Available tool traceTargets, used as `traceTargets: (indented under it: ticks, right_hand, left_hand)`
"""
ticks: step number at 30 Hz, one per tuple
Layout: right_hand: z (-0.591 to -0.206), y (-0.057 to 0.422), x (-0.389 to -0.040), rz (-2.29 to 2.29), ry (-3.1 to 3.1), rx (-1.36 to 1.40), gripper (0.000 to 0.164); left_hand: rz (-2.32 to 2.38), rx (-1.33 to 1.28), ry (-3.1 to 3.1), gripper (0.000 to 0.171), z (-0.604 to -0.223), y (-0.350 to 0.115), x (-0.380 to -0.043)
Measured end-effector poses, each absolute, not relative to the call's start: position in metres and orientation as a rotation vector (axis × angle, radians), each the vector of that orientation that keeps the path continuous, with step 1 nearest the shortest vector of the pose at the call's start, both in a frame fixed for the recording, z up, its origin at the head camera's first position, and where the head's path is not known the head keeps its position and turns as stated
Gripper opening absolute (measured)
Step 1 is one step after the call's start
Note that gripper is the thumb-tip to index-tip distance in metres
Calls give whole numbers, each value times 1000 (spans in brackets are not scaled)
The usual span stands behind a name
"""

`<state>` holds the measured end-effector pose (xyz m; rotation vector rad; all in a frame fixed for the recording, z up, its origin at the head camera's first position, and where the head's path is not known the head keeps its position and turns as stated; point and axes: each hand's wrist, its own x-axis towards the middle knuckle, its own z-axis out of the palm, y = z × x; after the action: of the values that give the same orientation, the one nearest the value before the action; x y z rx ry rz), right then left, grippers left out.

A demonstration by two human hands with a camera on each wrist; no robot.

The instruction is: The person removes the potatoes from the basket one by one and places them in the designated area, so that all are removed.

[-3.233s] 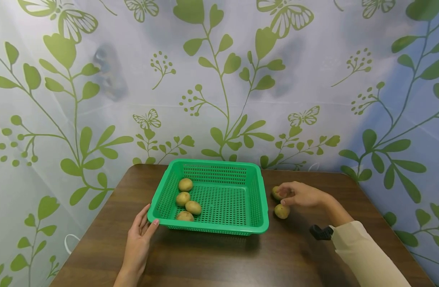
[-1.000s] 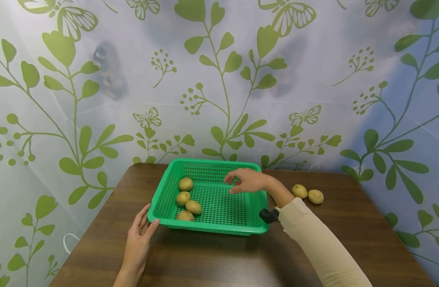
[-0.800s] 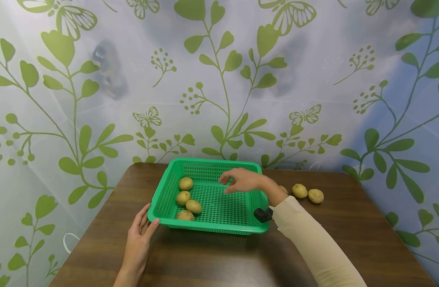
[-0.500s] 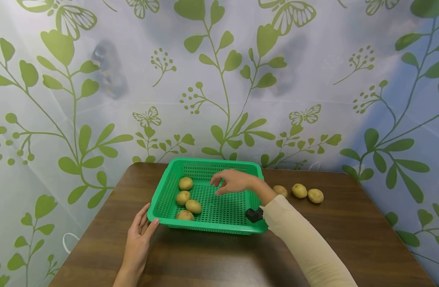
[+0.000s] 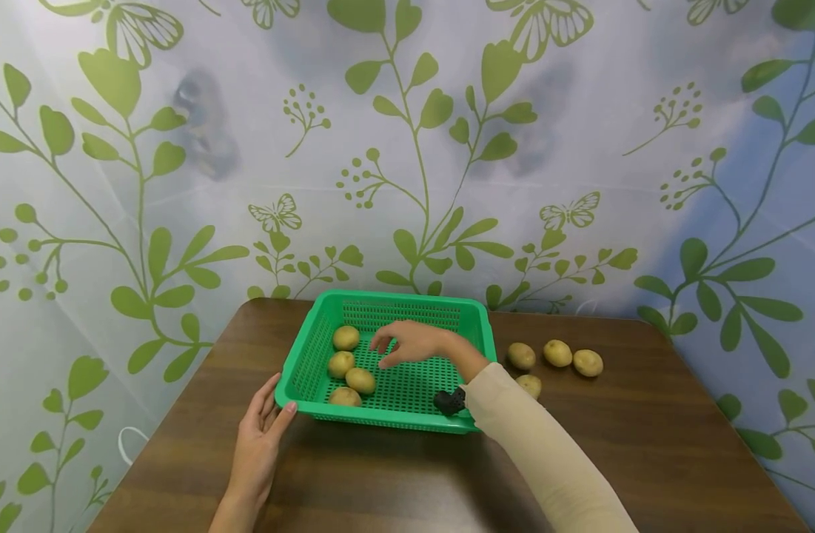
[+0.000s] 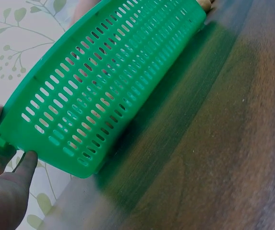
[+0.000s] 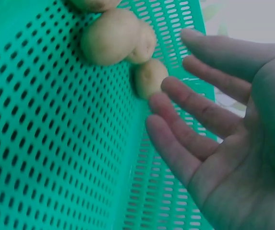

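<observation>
The right hand [image 5: 410, 342] has drifted left across the basket [image 5: 380, 414], so, loosely spread and empty, it now seems within reach of the four potatoes [image 5: 360, 381] inside (none held yet). The left hand [image 5: 255, 440] has kept its grip on the basket's near left corner. Four other potatoes [image 5: 557, 353] lie to its right on the brown table [image 5: 380, 481]; behind is a leaf-and-butterfly curtain [image 5: 247, 111].

The basket [image 5: 380, 417] is smooth, shiny plastic. The desk [image 5: 380, 481] looks like shiny wood. The sleeve [image 5: 543, 453] is dull cloth.
</observation>
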<state>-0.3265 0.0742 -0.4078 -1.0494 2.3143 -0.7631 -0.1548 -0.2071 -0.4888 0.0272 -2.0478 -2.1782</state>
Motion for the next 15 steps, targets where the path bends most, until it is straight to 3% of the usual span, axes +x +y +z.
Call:
traceTargets:
  ticks: [15]
  right_hand:
    - [-421, 48, -337, -705, 2246, -1102, 41]
  left_hand:
    - [-2189, 32, -2043, 65, -490, -207, -155]
